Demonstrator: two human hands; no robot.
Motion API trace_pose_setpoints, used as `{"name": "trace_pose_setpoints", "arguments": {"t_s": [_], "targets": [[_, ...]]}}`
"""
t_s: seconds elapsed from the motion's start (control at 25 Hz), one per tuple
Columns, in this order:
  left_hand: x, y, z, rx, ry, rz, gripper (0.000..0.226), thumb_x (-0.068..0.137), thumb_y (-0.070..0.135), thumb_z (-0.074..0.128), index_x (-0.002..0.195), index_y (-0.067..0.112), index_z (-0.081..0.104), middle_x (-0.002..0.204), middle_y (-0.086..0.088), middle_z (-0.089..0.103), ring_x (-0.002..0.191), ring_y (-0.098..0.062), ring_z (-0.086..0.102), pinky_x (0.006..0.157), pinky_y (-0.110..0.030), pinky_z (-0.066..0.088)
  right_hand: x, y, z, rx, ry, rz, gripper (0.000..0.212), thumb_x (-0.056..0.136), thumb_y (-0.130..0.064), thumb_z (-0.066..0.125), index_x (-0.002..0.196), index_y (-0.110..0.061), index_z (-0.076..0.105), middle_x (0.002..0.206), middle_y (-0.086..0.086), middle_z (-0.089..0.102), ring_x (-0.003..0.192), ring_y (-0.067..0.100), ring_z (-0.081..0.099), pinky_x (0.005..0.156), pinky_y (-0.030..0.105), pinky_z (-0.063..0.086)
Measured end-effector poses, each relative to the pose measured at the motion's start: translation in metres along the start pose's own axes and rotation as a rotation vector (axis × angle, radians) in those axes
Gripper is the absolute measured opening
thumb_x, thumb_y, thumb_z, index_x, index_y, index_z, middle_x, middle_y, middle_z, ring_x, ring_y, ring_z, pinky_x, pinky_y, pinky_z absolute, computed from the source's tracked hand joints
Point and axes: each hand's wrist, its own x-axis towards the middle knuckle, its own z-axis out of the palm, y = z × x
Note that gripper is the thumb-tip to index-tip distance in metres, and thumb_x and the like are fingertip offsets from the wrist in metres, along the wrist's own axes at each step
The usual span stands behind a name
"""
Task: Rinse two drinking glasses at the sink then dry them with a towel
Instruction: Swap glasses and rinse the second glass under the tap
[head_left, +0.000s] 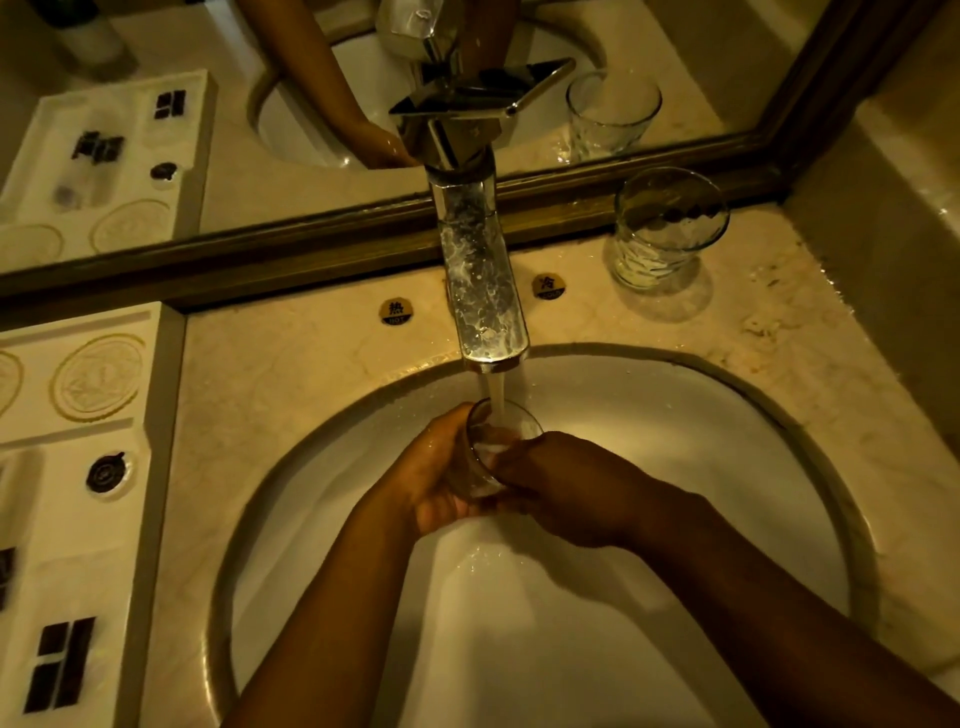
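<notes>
A clear drinking glass (501, 421) is held upright over the white sink basin (701, 447), directly under the running stream from the chrome faucet (483, 291). Water pours into its mouth. My left hand (436, 478) wraps the glass from the left. My right hand (566, 483) grips it from the right, fingers over its side. A second clear glass (665, 228) stands upright on the marble counter at the back right, near the mirror frame. No towel is in view.
A white amenity tray (78, 467) with small dark items lies on the counter to the left. Hot and cold labels (396, 312) flank the faucet base. A framed mirror (260, 234) runs along the back. Water drops speckle the counter (779, 332) at right.
</notes>
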Motion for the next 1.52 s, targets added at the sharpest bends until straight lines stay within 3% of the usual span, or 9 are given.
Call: {"name": "trace_pose_setpoints", "arguments": {"t_s": [0.2, 0.32, 0.44, 0.6, 0.84, 1.0, 1.16, 1.36, 1.52], "targets": [[0.011, -0.015, 0.009, -0.148, 0.086, 0.221, 0.037, 0.099, 0.040, 0.049, 0.102, 0.014, 0.075, 0.105, -0.014, 0.077, 0.096, -0.030, 0.073, 0.088, -0.049, 0.056, -0.010, 0.006, -0.001, 0.341, 0.273, 0.125, 0.028, 0.087, -0.013, 0.071, 0.113, -0.025, 0.074, 0.115, -0.004, 0.070, 0.100, 0.010, 0.064, 0.086, 0.021, 0.050], [0.000, -0.036, 0.007, -0.322, 0.006, 0.224, 0.051, 0.099, 0.048, 0.048, 0.128, 0.011, 0.066, 0.122, -0.021, 0.071, 0.112, -0.038, 0.068, 0.092, -0.049, 0.054, -0.021, -0.004, 0.018, 0.589, 0.509, 0.263, 0.032, 0.083, -0.017, 0.075, 0.112, -0.030, 0.072, 0.134, -0.008, 0.052, 0.118, 0.005, 0.053, 0.095, 0.021, 0.051], [-0.015, -0.051, 0.007, -0.408, 0.010, 0.111, 0.069, 0.091, 0.066, 0.049, 0.131, 0.012, 0.063, 0.126, -0.020, 0.070, 0.120, -0.037, 0.065, 0.102, -0.049, 0.050, -0.030, -0.027, 0.038, 0.953, 0.441, 0.379, 0.050, 0.087, -0.028, 0.072, 0.129, -0.049, 0.055, 0.145, -0.012, 0.041, 0.129, 0.009, 0.048, 0.099, 0.028, 0.052], [-0.044, -0.069, 0.008, -0.176, 0.144, 0.027, 0.075, 0.082, 0.079, 0.048, 0.126, 0.021, 0.067, 0.120, -0.011, 0.073, 0.114, -0.032, 0.067, 0.097, -0.048, 0.051, -0.037, -0.056, 0.038, 1.155, 0.490, 0.556, 0.083, 0.081, -0.040, 0.075, 0.150, -0.037, 0.027, 0.127, -0.012, 0.054, 0.109, 0.009, 0.060, 0.070, 0.012, 0.052], [-0.087, -0.064, 0.010, 0.419, 0.245, 0.032, 0.073, 0.098, 0.070, 0.020, 0.112, 0.016, 0.067, 0.102, -0.012, 0.071, 0.090, -0.029, 0.069, 0.070, -0.037, 0.059, -0.046, -0.080, 0.043, 1.542, 0.503, 0.876, 0.047, 0.083, -0.052, 0.070, 0.111, -0.015, 0.071, 0.101, 0.009, 0.076, 0.093, 0.027, 0.073, 0.085, 0.047, 0.059], [-0.102, -0.064, 0.006, 0.616, 0.382, 0.146, 0.054, 0.096, 0.063, 0.046, 0.104, 0.012, 0.060, 0.098, -0.011, 0.066, 0.080, -0.027, 0.067, 0.061, -0.034, 0.056, -0.054, -0.084, 0.037, 1.803, 0.308, 0.884, 0.049, 0.080, -0.054, 0.068, 0.107, -0.013, 0.069, 0.089, 0.008, 0.073, 0.077, 0.023, 0.072, 0.073, 0.039, 0.058], [-0.106, -0.064, -0.001, 0.388, 0.278, 0.350, 0.020, 0.097, 0.030, 0.061, 0.107, 0.015, 0.068, 0.112, -0.009, 0.070, 0.101, -0.028, 0.069, 0.086, -0.044, 0.061, -0.060, -0.087, 0.032, 1.712, 0.201, 0.902, 0.053, 0.086, -0.055, 0.060, 0.115, -0.010, 0.064, 0.106, 0.015, 0.071, 0.089, 0.029, 0.067, 0.082, 0.041, 0.055], [-0.123, -0.056, -0.007, 0.249, 0.099, 0.401, 0.022, 0.099, 0.021, 0.058, 0.097, 0.005, 0.072, 0.089, -0.012, 0.073, 0.085, -0.025, 0.069, 0.070, -0.036, 0.057, -0.063, -0.088, 0.011, 1.609, 0.168, 0.823, 0.056, 0.088, -0.056, 0.059, 0.125, -0.014, 0.064, 0.120, 0.018, 0.069, 0.108, 0.034, 0.067, 0.092, 0.047, 0.054], [-0.130, -0.046, -0.008, 0.075, 0.047, 0.404, 0.021, 0.099, 0.016, 0.059, 0.088, 0.002, 0.069, 0.079, -0.018, 0.069, 0.073, -0.027, 0.065, 0.056, -0.032, 0.048, -0.055, -0.101, -0.010, 1.043, 0.392, 0.887, 0.041, 0.096, -0.045, 0.052, 0.104, -0.012, 0.073, 0.100, 0.012, 0.075, 0.093, 0.028, 0.070, 0.089, 0.045, 0.057]]}}
